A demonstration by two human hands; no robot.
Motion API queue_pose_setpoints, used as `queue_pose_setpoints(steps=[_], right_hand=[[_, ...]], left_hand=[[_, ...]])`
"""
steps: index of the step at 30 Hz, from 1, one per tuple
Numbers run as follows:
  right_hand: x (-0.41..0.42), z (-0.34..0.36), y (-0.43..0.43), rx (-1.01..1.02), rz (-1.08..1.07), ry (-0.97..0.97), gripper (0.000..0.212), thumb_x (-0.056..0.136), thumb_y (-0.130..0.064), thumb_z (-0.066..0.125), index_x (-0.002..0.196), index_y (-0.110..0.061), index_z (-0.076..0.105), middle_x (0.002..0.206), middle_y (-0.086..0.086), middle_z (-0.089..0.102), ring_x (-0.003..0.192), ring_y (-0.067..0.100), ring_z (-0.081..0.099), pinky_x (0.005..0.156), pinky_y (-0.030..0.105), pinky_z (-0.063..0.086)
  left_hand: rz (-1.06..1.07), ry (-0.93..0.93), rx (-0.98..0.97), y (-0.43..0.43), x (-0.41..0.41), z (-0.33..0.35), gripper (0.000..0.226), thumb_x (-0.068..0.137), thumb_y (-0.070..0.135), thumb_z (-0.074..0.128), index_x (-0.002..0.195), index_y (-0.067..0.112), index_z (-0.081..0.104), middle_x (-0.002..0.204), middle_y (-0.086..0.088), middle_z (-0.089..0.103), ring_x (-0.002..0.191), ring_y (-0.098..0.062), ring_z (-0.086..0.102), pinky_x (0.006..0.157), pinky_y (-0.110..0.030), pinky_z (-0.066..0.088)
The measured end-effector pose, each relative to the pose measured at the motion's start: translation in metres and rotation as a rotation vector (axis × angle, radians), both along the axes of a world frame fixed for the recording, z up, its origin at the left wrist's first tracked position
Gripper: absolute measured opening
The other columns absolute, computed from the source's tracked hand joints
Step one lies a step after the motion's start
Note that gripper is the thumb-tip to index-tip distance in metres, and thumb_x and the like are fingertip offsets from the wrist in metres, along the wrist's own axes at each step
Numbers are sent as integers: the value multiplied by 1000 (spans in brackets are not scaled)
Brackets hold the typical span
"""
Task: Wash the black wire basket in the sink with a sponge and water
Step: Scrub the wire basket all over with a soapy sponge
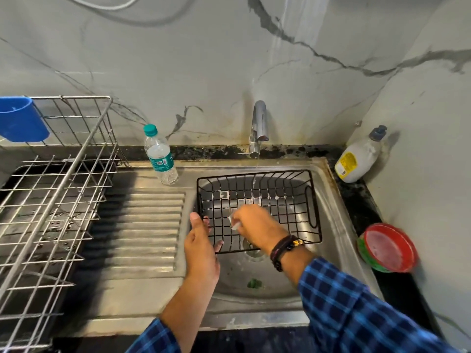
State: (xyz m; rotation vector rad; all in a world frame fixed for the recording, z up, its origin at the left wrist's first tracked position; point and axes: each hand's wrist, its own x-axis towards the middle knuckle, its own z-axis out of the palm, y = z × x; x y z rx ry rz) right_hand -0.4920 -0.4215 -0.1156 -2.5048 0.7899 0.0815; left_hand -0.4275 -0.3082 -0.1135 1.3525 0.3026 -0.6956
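Steel sink (340, 225): left hand (201, 242) grips black wire basket (280, 197) rim; right hand (254, 228) inside, blurred, grip unclear; bottle (160, 156) label unreadable.

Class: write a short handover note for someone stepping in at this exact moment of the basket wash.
Left hand: grips the left rim of the black wire basket.
Right hand: inside the basket, blurred, on something pale; whether it is a sponge cannot be told.
Things: the basket sits in the sink under the tap; water runs into it.
Done: basket wet, white suds on its wires.
Left: probably finish scrubbing, rinse off the suds, shut the tap.
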Motion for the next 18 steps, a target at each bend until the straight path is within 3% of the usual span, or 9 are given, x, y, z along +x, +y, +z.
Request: queue_pose_setpoints(steps=[3,8,10,13,15,18], right_hand=[[-17,10,-14,-110,19,139,12,98,-12,59,103,-12,69,102,8,68,98,23,66,91,35,56],[-20,35,-30,-316,-229,244,20,94,2,55,107,-6,68,105,14,70,101,33,68,84,39,56],[-10,36,-26,-267,-254,148,16,96,-1,55,106,-7,67,106,12,67,101,30,67,85,35,54],[12,26,-6,-34,-148,-2,12,98,-11,60,106,-13,69,108,7,67,101,21,66,93,32,55],[19,18,3,53,-70,35,10,96,-14,64,104,-16,69,108,5,68,101,19,66,94,34,56],[4,22,-12,2,-78,175,9,96,-13,62,104,-13,67,100,5,65,96,22,65,91,33,55]], left_hand=[[18,37,-18,5,-4,0,52,101,56,44,121,13,65,125,-14,67,116,-29,61,102,-59,50],[39,10,-31,4,-5,4,56,102,54,41,137,14,57,135,-8,62,126,-26,56,102,-54,50],[51,1,-42,2,-2,6,55,102,54,41,138,15,56,130,-7,62,121,-23,56,101,-55,50],[45,-6,-50,-3,1,7,56,102,56,41,132,12,59,120,-5,64,115,-22,58,99,-55,51],[42,-15,-48,-5,0,8,59,101,57,41,133,10,59,121,-7,66,115,-23,60,97,-52,53],[64,-18,-57,-4,5,7,63,100,59,42,132,8,61,115,-8,66,114,-29,62,93,-50,53]])
